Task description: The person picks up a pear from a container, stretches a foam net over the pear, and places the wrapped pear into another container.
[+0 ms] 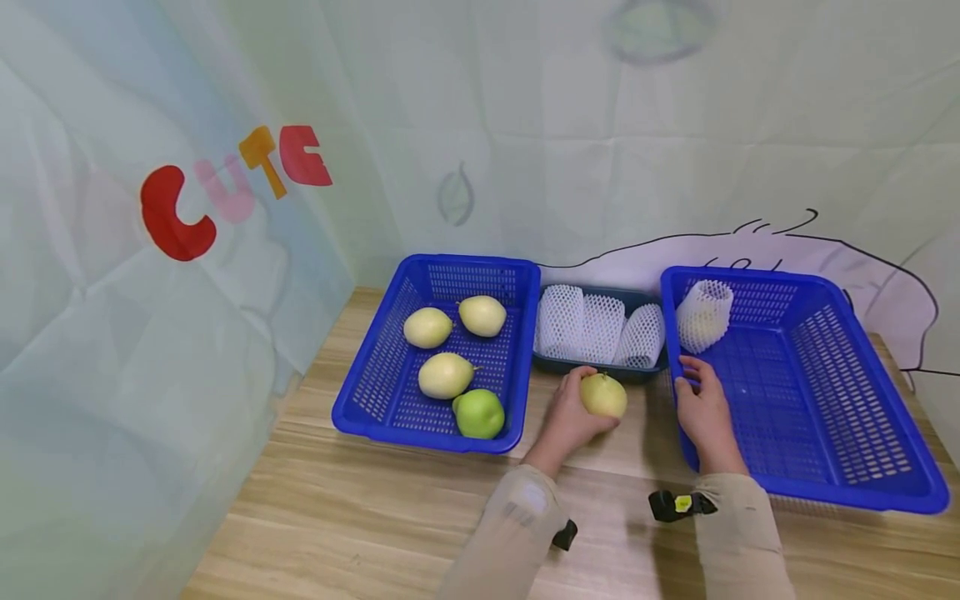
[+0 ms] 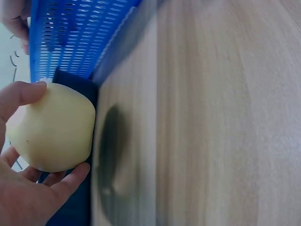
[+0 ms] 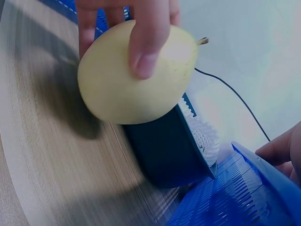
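The left hand [image 1: 572, 419] clasped a pear [image 1: 604, 396]. The right hand [image 1: 708, 410], fingers loosely parted, was at a basket rim [image 1: 862, 494].

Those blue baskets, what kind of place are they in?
Maybe a fruit-packing table: pears in one basket, foam nets in a tray, and a netted fruit in another basket.

Smooth pear [image 1: 604, 397], plastic baskets [image 1: 772, 400], matt wood-grain tabletop [image 1: 337, 517]
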### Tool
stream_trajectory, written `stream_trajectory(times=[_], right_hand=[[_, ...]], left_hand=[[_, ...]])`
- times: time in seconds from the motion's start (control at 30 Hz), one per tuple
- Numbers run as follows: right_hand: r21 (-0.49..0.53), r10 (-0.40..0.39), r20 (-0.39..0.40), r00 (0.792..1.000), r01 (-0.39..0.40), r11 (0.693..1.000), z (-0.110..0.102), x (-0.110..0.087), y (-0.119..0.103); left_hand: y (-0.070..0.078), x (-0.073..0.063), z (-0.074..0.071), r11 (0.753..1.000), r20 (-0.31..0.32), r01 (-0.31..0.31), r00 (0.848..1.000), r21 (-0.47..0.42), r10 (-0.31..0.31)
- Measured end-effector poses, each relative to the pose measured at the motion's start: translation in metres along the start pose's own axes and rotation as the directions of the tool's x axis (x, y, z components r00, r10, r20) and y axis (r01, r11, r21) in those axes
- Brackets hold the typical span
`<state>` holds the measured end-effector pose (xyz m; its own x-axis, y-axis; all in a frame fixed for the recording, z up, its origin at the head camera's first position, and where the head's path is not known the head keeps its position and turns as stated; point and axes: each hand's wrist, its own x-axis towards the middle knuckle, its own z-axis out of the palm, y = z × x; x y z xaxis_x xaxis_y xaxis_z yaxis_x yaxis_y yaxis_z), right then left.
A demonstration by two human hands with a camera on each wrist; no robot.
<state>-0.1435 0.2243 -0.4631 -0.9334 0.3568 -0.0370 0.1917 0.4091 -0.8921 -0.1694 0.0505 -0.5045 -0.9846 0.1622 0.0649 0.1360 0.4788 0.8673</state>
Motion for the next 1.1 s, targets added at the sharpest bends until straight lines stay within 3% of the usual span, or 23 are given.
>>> stream_trajectory(times=[0.43, 0.8, 1.1], right_hand=[[0.029, -0.036, -0.007, 0.999, 0.036, 0.999, 0.0020, -0.0007, 0.0012], [0.018, -0.024, -0.002, 1.000, 0.024, 1.000, 0.0014, -0.0005, 0.0007], [0.013, -0.024, -0.013, 1.000, 0.024, 1.000, 0.0007, 0.0001, 0.0009]], left_hand=[[-0.0056, 0.0019, 0.0067, 0.999, 0.008, 0.015, 1.000, 0.032, -0.016], [-0.0043, 0.0014, 0.0049, 1.000, 0.048, 0.011, 0.999, -0.003, -0.011], [-0.0036, 0.0030, 0.0028, 1.000, 0.100, -0.014, 0.995, 0.023, 0.011]])
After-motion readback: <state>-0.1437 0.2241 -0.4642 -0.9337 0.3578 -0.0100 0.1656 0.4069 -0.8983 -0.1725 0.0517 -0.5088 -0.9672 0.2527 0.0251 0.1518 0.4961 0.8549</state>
